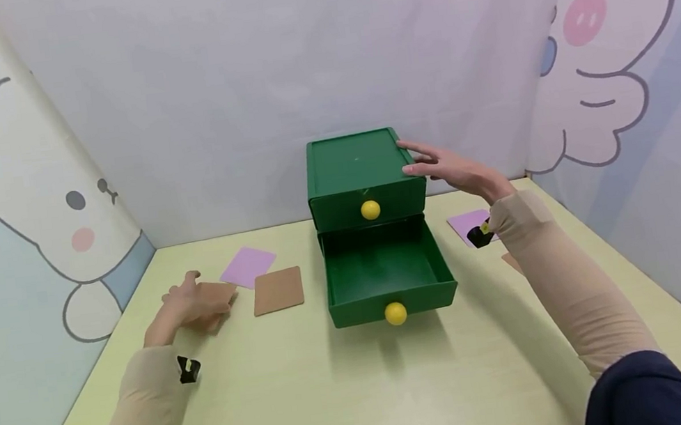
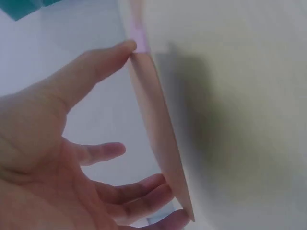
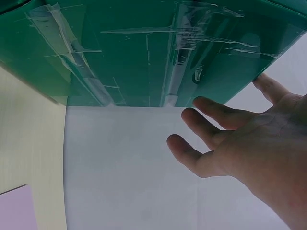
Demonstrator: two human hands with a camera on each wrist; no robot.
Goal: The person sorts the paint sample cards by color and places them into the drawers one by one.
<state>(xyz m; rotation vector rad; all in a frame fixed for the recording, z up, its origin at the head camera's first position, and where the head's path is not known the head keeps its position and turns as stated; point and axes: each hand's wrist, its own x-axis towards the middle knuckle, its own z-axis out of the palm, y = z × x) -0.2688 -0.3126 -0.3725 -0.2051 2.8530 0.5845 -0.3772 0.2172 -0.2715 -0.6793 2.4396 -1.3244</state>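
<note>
On the left of the table in the head view, my left hand (image 1: 182,306) holds a thin brown square card (image 1: 217,294) by its edges. The left wrist view shows the card (image 2: 158,129) tilted, thumb at one edge and fingertips at the opposite one, a shadow beside it. My right hand (image 1: 450,168) has its fingers spread at the upper right edge of a green drawer cabinet (image 1: 359,158). Tape strips run across the cabinet's side (image 3: 139,57) in the right wrist view. Its lower drawer (image 1: 384,263), with a yellow knob (image 1: 395,313), is pulled out and has nothing in it.
A purple card (image 1: 248,266) and another brown card (image 1: 277,290) lie left of the cabinet. To its right lie a purple card (image 1: 463,224) and a brown one (image 1: 511,262), both partly hidden by the right arm. The closed upper drawer has a yellow knob (image 1: 370,210).
</note>
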